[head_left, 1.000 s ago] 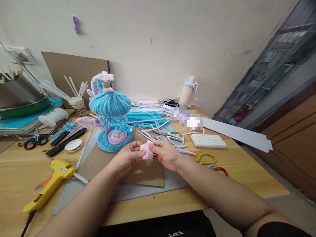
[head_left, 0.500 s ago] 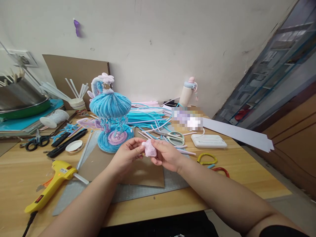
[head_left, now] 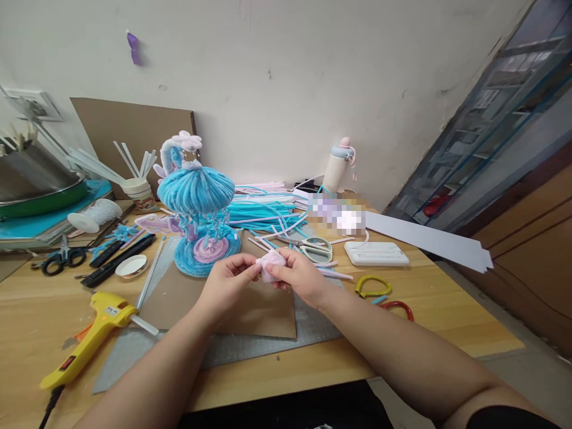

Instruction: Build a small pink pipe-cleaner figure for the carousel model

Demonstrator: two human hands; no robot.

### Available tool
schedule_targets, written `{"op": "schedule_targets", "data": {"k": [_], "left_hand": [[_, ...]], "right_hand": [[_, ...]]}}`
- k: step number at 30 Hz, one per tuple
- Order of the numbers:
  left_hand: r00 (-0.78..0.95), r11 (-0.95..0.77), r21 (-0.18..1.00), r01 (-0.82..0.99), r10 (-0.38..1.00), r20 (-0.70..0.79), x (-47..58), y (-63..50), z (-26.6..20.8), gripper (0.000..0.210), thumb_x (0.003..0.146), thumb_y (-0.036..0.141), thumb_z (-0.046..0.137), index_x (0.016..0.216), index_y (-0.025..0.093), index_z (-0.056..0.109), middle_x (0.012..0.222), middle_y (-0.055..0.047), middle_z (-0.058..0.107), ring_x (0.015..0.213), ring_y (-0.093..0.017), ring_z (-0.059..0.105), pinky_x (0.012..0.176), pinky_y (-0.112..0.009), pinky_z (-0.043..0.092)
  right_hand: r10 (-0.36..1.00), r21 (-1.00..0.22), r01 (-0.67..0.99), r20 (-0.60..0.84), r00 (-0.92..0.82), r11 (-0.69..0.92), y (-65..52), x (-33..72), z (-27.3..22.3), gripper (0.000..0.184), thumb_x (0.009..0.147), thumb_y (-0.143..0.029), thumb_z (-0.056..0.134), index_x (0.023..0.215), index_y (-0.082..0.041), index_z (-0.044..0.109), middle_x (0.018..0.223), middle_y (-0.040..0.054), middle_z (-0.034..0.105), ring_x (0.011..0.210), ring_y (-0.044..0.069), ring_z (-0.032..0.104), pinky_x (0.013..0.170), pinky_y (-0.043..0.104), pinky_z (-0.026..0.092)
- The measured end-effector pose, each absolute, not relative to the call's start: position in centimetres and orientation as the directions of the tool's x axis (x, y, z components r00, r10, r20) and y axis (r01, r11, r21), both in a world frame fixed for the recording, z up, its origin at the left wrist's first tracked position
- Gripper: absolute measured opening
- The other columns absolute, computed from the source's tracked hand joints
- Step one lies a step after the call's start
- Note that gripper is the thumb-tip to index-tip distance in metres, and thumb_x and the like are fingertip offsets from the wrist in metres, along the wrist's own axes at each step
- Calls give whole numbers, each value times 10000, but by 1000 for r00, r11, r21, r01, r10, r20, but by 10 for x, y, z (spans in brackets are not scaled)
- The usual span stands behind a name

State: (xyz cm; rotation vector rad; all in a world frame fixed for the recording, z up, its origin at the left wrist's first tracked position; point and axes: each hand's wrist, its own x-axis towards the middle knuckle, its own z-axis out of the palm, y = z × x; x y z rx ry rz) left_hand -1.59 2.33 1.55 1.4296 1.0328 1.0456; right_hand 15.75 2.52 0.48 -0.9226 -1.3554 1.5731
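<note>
Between my hands is a small pale pink fuzzy piece, apparently shaped from pipe cleaner. My left hand pinches its left side between thumb and fingers. The thumb of my right hand presses on its front, with the fingers curled behind it. Both hands are above a brown cardboard sheet. Just behind my left hand stands a blue pipe-cleaner jellyfish-like lamp with curly strands, over a round blue base with a pink spiral.
A yellow hot glue gun lies at left, near black-handled scissors. Blue pipe cleaners are heaped behind my hands, beside pale-handled scissors. To the right are a white power strip, yellow-handled and red-handled tools, and a bottle.
My right thumb has moved down across the front of the pink piece, and the right fingers have drawn in behind it. The piece looks turned. The view has shifted slightly.
</note>
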Motion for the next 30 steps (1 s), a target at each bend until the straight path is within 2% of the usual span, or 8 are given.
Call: {"op": "schedule_targets", "data": {"k": [3,9,14,17,21,26,30], "left_hand": [[266,-171,978,117,954,135,-18,24,11,196,763,333,642,765,138,663,755,-49,660,736,-172,586,688,-264,432],[200,-274,920,279,954,223,-16,22,6,176,774,322,612,712,159,637,686,-26,624,675,-164,555,620,-248,400],[246,-466,773,431,884,397,-12,17,12,122,808,249,554,737,183,629,748,-34,606,698,-160,538,637,-253,394],[263,-529,726,439,848,460,-11,14,15,87,804,241,563,804,195,637,824,-49,617,703,-160,539,649,-259,409],[277,-556,718,420,831,482,-11,12,15,83,792,250,585,831,203,641,845,-50,622,681,-153,534,628,-254,412],[214,-505,758,413,863,458,-8,12,13,75,784,261,599,825,206,629,824,-38,617,652,-143,520,602,-249,401],[178,-464,799,382,886,429,-8,12,12,67,772,267,606,766,208,636,768,-32,620,653,-153,524,598,-254,395]], "right_hand": [[915,-987,-134,-24,-402,-85,25,157,6,324,723,-418,667,866,-137,592,665,-5,588,500,70,497,438,188,310],[903,-976,-160,-66,-425,-146,25,155,4,348,715,-436,673,890,-143,606,666,-7,598,493,70,514,437,185,334],[908,-973,-136,-119,-401,-188,27,155,0,324,687,-417,709,835,-140,629,669,4,620,532,89,542,437,185,325],[877,-933,-212,-172,-448,-291,27,157,3,295,682,-391,719,808,-134,652,672,7,616,550,84,526,470,193,362],[833,-868,-275,-239,-498,-413,27,158,9,264,673,-344,729,821,-135,665,666,2,603,555,78,500,449,181,370],[851,-863,-272,-280,-444,-425,26,158,12,247,648,-323,739,786,-137,653,636,-9,584,542,77,493,435,177,341],[856,-871,-270,-265,-443,-410,25,156,12,245,635,-332,737,751,-136,648,623,0,597,567,95,516,495,207,380]]}}
